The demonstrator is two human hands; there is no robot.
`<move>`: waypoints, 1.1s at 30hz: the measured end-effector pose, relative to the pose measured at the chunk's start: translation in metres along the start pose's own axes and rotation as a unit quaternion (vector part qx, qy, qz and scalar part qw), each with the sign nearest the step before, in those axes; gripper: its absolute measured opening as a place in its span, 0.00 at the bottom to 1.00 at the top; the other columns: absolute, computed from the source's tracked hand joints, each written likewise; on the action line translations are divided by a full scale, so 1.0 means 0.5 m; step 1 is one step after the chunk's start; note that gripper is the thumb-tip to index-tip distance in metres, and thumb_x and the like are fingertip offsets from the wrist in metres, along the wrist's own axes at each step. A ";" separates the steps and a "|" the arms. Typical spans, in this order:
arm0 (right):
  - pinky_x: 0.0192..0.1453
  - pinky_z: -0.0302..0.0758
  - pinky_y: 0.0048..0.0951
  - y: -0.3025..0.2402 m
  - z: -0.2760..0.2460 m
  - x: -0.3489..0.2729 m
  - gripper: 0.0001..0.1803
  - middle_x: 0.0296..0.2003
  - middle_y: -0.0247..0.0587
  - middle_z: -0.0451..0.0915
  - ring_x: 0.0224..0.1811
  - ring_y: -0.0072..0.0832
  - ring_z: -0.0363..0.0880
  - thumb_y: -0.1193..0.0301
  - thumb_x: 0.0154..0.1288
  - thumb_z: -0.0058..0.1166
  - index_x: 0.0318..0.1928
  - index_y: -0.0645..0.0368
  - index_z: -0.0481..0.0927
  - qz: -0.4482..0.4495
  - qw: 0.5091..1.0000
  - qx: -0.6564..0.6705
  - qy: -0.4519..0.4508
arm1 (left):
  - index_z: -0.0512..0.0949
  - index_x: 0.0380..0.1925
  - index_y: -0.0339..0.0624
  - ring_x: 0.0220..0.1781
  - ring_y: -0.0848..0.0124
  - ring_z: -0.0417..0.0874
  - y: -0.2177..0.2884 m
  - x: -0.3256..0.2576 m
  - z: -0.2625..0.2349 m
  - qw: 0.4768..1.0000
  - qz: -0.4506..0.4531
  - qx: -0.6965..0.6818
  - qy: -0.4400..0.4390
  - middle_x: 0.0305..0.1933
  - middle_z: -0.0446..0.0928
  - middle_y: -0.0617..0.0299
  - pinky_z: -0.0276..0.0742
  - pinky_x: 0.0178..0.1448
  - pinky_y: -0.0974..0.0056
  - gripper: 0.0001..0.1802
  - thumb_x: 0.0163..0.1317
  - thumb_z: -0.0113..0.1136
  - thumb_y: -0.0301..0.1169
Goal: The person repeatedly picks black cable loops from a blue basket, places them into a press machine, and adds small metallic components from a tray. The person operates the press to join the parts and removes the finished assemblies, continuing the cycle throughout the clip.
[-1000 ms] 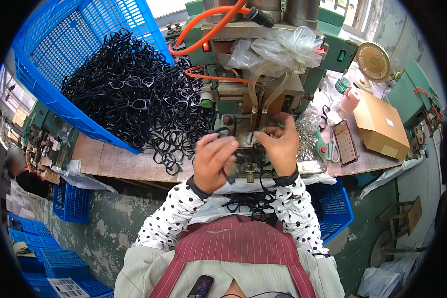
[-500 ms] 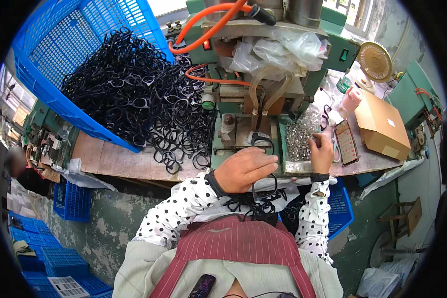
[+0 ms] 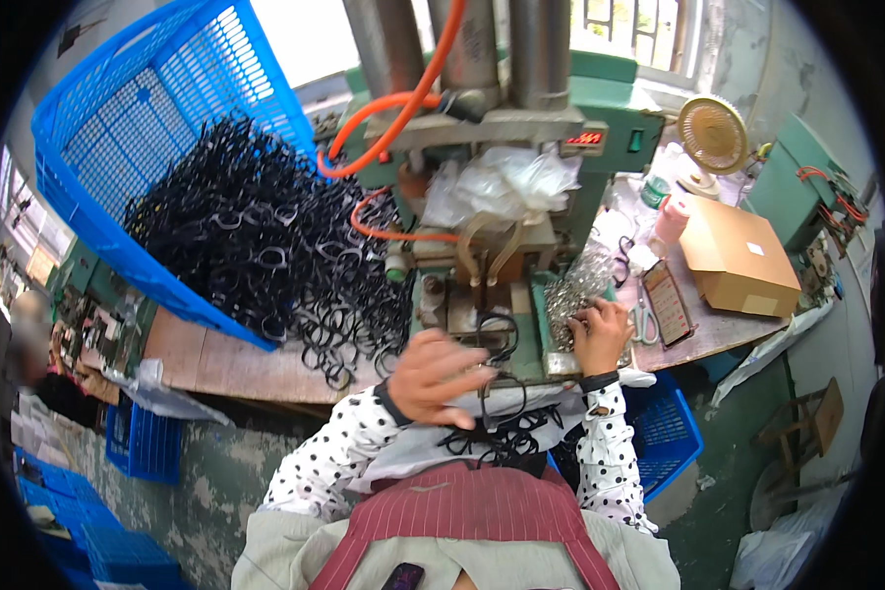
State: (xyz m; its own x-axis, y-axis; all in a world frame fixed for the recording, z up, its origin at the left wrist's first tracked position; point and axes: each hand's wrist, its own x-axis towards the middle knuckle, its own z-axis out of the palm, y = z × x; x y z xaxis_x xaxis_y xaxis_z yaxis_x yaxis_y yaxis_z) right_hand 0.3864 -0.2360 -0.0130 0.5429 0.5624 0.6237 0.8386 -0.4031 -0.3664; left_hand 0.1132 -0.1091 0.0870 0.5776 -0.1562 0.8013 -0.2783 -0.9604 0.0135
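Observation:
A black eyeglass frame [image 3: 509, 339] sits at the small metal bed below the green press [image 3: 482, 246], its other rim hanging over the near edge. Just left of it is my left hand [image 3: 433, 379], fingers spread and slightly blurred, holding nothing. My right hand [image 3: 603, 337] reaches into a green tray [image 3: 541, 329] of small shiny metal pieces [image 3: 565, 300]. Its fingers are bent and drawn together among the pieces; what they pinch, if anything, is too small to make out. More black frames [image 3: 506, 438] lie in front of my apron.
A tilted blue crate [image 3: 157, 280] spills a heap of black frames [image 3: 246, 236] onto the table at left. Right of the tray are scissors [image 3: 645, 323], a phone [image 3: 667, 303] and a cardboard box [image 3: 737, 258]. An orange hose [image 3: 393, 101] loops before the press. Another blue crate [image 3: 674, 433] stands below.
My left hand has let go of the eyeglass frame and drawn back left with fingers spread. The right hand has lowered deeper among the metal pieces. The view has tilted up.

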 end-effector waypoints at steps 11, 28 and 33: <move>0.45 0.67 0.38 0.005 0.001 0.000 0.03 0.28 0.33 0.81 0.37 0.35 0.75 0.70 0.53 0.64 0.31 0.50 0.83 0.054 0.987 0.123 0.091 | 0.75 0.34 0.42 0.38 0.50 0.78 -0.233 -0.195 0.091 0.812 -0.523 0.254 -0.047 0.42 0.69 0.51 0.76 0.38 0.50 0.06 0.58 0.60 0.29; 0.43 0.73 0.34 0.002 0.010 0.014 0.05 0.30 0.37 0.84 0.35 0.34 0.79 0.72 0.54 0.64 0.33 0.53 0.86 0.143 0.962 0.205 0.106 | 0.75 0.49 0.42 0.44 0.53 0.77 -0.173 -0.220 -0.023 0.869 -0.420 0.250 0.078 0.45 0.76 0.55 0.71 0.46 0.56 0.12 0.66 0.55 0.29; 0.39 0.76 0.25 -0.105 -0.002 0.034 0.06 0.28 0.38 0.84 0.31 0.24 0.81 0.78 0.53 0.64 0.34 0.60 0.84 0.154 0.911 0.380 0.048 | 0.74 0.50 0.37 0.40 0.56 0.77 -0.079 -0.146 -0.009 0.879 -0.434 0.089 0.179 0.40 0.80 0.55 0.71 0.46 0.58 0.12 0.71 0.49 0.30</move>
State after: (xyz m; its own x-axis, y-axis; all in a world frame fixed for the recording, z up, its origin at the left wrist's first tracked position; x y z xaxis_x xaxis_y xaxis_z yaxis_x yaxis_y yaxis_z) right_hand 0.3516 -0.2060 0.0178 0.7822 0.4265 0.4541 0.4555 0.1057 -0.8839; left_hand 0.0784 -0.0586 0.0308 0.2266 0.7046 0.6725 0.2907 -0.7079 0.6437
